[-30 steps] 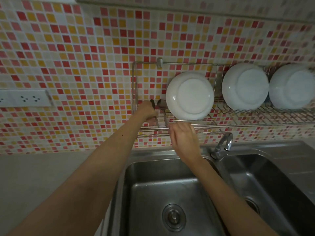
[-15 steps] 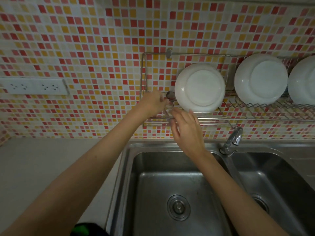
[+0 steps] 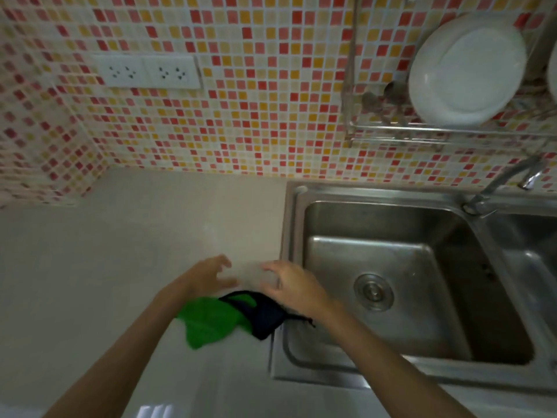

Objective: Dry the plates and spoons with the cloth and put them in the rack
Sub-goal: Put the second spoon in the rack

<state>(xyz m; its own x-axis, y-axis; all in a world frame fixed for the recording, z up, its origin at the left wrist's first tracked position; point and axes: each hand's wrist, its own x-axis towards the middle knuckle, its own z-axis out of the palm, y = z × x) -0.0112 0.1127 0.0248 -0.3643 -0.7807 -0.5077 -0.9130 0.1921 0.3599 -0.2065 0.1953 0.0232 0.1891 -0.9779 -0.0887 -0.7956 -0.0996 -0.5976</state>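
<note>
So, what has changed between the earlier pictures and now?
Both hands left the rack and came down to the counter: the left hand and right hand now hover, fingers loose, over the cloth beside the sink. They seem to hold nothing. The spoons stay in the rack, left of the white plate.
</note>
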